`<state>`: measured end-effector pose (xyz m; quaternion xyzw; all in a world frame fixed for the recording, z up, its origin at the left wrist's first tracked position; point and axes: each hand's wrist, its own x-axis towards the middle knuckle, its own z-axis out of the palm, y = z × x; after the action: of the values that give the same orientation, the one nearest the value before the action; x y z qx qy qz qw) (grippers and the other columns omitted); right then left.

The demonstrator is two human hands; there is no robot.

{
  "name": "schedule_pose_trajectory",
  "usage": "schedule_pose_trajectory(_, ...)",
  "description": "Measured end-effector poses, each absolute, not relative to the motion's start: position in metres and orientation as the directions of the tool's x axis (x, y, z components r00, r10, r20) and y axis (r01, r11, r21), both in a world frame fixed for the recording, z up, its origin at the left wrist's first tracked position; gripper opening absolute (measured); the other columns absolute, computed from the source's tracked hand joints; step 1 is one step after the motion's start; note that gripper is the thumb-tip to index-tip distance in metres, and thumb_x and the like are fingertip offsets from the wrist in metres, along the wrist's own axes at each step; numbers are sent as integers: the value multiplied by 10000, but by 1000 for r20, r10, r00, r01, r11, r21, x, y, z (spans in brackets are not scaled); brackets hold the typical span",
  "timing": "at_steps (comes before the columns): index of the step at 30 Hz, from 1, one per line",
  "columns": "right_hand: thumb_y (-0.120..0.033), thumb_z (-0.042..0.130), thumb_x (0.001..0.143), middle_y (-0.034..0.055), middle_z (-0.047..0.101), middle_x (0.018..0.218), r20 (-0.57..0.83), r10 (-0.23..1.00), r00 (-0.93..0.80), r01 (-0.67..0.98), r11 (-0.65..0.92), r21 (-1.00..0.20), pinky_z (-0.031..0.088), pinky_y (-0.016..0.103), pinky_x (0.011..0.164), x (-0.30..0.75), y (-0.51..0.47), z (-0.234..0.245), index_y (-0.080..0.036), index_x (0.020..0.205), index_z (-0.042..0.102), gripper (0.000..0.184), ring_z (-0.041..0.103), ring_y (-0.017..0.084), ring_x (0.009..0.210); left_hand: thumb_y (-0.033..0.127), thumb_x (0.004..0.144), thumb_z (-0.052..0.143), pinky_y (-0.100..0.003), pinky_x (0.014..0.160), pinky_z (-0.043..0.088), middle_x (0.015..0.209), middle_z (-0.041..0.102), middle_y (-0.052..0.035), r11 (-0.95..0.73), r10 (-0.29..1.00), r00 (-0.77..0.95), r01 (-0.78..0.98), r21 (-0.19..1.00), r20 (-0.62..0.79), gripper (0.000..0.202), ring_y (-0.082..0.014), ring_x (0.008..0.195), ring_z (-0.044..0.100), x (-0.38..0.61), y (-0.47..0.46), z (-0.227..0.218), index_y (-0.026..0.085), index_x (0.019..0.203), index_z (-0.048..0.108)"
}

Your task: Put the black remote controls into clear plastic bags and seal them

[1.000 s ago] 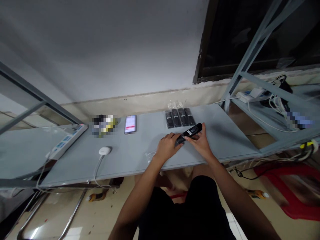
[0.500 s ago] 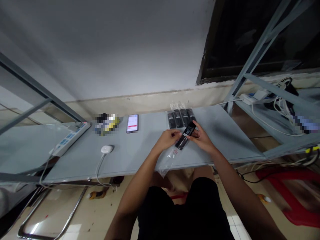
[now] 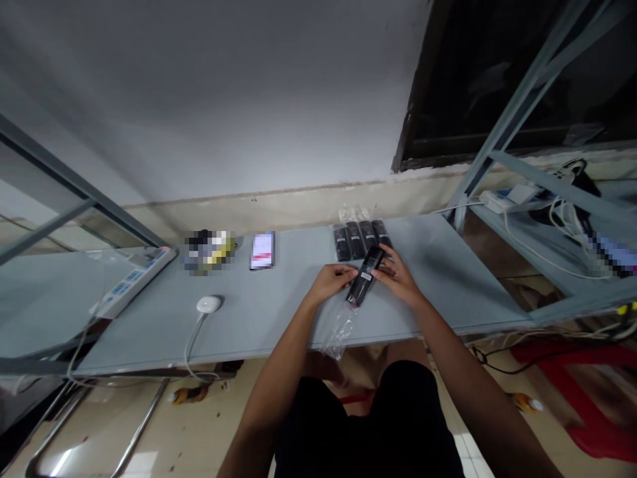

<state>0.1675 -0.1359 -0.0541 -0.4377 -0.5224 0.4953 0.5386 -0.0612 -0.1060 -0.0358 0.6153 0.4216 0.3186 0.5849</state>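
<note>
A long black item in a clear plastic bag (image 3: 362,282), with a small white label, lies tilted between my hands over the table. My left hand (image 3: 334,281) pinches its left edge with thumb and forefinger. On the opposite side, my right hand (image 3: 397,275) grips it with the thumb on top and fingers around the far right edge. The bag's loose clear end (image 3: 340,332) hangs toward me over the table's front edge. Just beyond my hands several similar black bagged items (image 3: 354,239) lie side by side, each with a white label. What the black item is I cannot make out.
A lit phone (image 3: 262,251) lies on the grey tabletop (image 3: 283,299). Left of it are a blurred yellow and dark object (image 3: 209,252), a white round device on a cable (image 3: 208,305) and a power strip (image 3: 134,284). Metal posts (image 3: 490,149) frame the table; a red stool (image 3: 572,398) stands at right.
The black bagged item has turned slightly, its lower end swinging a little toward me, and the bag's loose end has bunched narrower. Both hands keep hold of it. The view has shifted slightly.
</note>
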Motion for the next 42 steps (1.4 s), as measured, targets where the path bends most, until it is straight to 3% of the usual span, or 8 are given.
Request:
schedule_pose_trajectory(8, -560, 800, 822, 55, 770, 964, 158, 985, -72, -40, 155, -987, 552, 425, 912, 164, -143, -59, -255, 1305, 610, 602, 725, 252, 902, 543, 802, 773, -239, 582, 378, 693, 657, -15, -11, 880, 471, 142, 990, -58, 435, -103, 587, 503, -60, -109, -35, 112, 857, 750)
schedule_pose_trajectory(12, -540, 699, 923, 69, 758, 1019, 219, 965, -146, 116, 236, -965, 527, 427, 946, 161, -144, -58, -234, 1115, 732, 362, 702, 256, 963, 495, 819, 749, -236, 583, 393, 678, 645, -7, -31, 906, 422, 146, 989, -34, 394, -101, 574, 504, -58, -110, -36, 105, 870, 738)
schedule_pose_trajectory(15, -511, 697, 931, 85, 727, 1096, 285, 920, -269, 279, 357, -891, 497, 452, 1015, 157, -147, -54, -240, 910, 777, 283, 671, 279, 1081, 489, 831, 736, -241, 591, 401, 676, 638, -3, -61, 907, 422, 149, 987, -8, 381, -104, 573, 503, -57, -111, -37, 109, 863, 725)
schedule_pose_trajectory(21, -485, 703, 939, 94, 674, 1301, 289, 890, -352, 303, 400, -865, 440, 481, 1109, 153, -151, -51, -248, 824, 763, 270, 624, 296, 1248, 506, 862, 706, -251, 649, 413, 719, 638, -10, -132, 908, 413, 129, 983, 68, 377, -124, 651, 525, -57, -115, -39, 130, 843, 687)
schedule_pose_trajectory(28, -455, 637, 969, 68, 735, 1070, 274, 934, -229, 266, 330, -906, 490, 421, 976, 153, -148, -56, -241, 906, 722, 239, 673, 264, 1041, 616, 912, 642, -264, 654, 417, 707, 615, -4, -156, 902, 425, 154, 976, 77, 469, -136, 649, 530, -61, -113, -41, 149, 863, 632)
schedule_pose_trajectory(34, -447, 714, 894, 76, 708, 1154, 282, 952, -122, 249, 304, -919, 501, 366, 909, 154, -144, -63, -223, 847, 680, 232, 662, 254, 1058, 632, 934, 613, -281, 707, 452, 791, 662, -32, -177, 904, 413, 136, 975, 106, 477, -152, 710, 578, -61, -112, -43, 156, 906, 609)
schedule_pose_trajectory(38, -481, 761, 854, 59, 738, 1075, 215, 969, -119, 126, 229, -965, 517, 358, 850, 156, -144, -65, -224, 857, 633, 287, 672, 210, 884, 616, 872, 716, -272, 693, 445, 739, 646, 0, -118, 900, 430, 97, 988, 66, 490, -141, 678, 586, -60, -112, -43, 155, 992, 599)
schedule_pose_trajectory(42, -542, 794, 816, 56, 749, 1048, 188, 974, -126, 73, 198, -978, 527, 342, 815, 157, -144, -63, -217, 834, 618, 370, 668, 200, 856, 572, 771, 838, -273, 715, 461, 782, 681, 1, -91, 896, 440, 55, 994, 58, 603, -139, 694, 617, -60, -112, -42, 152, 1127, 592)
